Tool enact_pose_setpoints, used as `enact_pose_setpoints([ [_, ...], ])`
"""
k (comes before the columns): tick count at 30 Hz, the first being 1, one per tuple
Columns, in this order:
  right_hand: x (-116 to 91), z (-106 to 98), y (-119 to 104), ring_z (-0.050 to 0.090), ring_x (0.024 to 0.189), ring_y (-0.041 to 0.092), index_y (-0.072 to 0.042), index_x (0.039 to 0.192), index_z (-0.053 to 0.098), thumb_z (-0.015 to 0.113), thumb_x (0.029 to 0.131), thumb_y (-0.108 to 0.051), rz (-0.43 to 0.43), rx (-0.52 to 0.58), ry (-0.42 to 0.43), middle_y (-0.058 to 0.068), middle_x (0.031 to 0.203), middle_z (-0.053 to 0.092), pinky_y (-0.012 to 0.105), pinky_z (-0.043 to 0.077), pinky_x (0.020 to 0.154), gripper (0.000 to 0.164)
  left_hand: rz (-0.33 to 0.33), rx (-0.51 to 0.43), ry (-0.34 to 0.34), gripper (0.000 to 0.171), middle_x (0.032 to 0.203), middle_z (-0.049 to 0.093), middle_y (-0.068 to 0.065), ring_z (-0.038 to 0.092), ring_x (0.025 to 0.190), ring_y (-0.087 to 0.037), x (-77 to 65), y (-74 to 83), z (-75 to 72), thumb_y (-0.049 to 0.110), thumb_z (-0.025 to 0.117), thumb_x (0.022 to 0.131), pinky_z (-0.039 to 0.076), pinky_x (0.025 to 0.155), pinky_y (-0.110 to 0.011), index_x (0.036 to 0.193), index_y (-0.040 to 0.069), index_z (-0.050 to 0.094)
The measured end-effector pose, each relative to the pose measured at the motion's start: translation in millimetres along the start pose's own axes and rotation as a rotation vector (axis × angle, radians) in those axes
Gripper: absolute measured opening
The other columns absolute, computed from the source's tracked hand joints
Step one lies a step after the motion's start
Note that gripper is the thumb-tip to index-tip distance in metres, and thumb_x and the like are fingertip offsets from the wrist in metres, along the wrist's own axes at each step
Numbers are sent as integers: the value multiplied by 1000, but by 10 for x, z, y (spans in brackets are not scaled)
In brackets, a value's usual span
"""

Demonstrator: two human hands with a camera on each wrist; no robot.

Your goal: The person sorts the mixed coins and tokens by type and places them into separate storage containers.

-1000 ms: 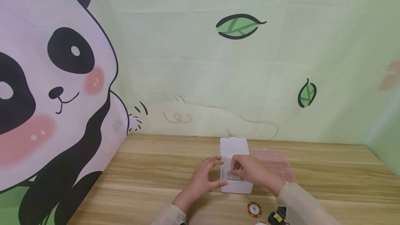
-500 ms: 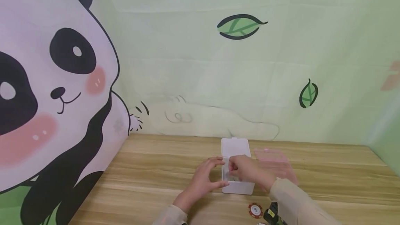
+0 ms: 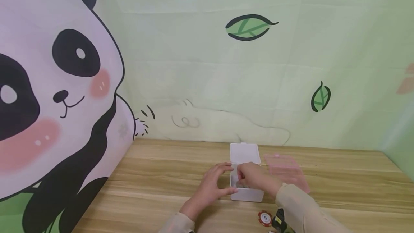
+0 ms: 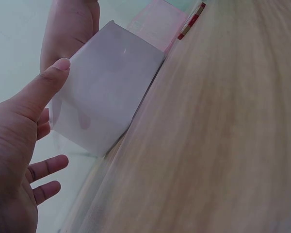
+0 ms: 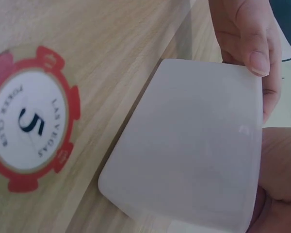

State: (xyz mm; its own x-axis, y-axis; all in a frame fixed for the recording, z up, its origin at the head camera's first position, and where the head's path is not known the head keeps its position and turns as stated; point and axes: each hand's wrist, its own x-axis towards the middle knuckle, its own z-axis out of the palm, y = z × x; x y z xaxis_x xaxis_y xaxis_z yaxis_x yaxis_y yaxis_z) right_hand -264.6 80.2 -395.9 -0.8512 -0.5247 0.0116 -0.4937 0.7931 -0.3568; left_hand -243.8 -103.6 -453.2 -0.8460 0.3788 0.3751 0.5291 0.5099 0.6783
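Note:
A white plastic box stands on the wooden table, its lid tipped back away from me. My left hand holds the box at its left side, with the thumb on the near rim and fingertips at the far left edge. Two of its fingers stick out free in the left wrist view. My right hand reaches into the box with curled fingers. Their tips are down behind the near wall, and I cannot tell what they hold. In the right wrist view the box wall covers most of that hand.
A pink see-through plastic case lies to the right of the box, partly behind my right forearm. A red and white poker chip marked 5 lies nearer me. A black wrist camera hangs at my right sleeve. Behind the table hangs a panda-print cloth.
My right hand has shifted slightly left and lower into the box. A clear small thing seen at its fingertips earlier is now mostly hidden. The left hand keeps its place on the box.

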Motion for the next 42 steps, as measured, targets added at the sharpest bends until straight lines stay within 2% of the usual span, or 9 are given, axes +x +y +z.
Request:
enact_pose_setpoints([
  [16, 8, 48, 2, 46, 58, 13, -12, 68, 55, 74, 78, -4, 56, -74, 10, -3, 61, 52, 27, 38, 54, 23, 1, 11, 0, 56, 143, 51, 1, 45, 135, -23, 5, 17, 5, 35, 79, 77, 32, 109, -57, 125, 16, 57],
  [31, -27, -3, 9, 47, 59, 13, -11, 70, 56, 73, 79, -6, 28, -58, 16, -2, 64, 54, 27, 39, 54, 20, 1, -5, -10, 57, 143, 50, 0, 44, 135, -24, 13, 20, -4, 37, 78, 78, 32, 109, -58, 126, 15, 57],
  [42, -156, -84, -52, 46, 58, 12, -11, 78, 59, 72, 83, -13, 34, -10, 60, -3, 64, 54, 26, 38, 52, 15, 4, -1, -8, 58, 144, 50, -2, 44, 135, -27, 8, 20, -5, 39, 77, 78, 29, 110, -60, 127, 15, 56],
])
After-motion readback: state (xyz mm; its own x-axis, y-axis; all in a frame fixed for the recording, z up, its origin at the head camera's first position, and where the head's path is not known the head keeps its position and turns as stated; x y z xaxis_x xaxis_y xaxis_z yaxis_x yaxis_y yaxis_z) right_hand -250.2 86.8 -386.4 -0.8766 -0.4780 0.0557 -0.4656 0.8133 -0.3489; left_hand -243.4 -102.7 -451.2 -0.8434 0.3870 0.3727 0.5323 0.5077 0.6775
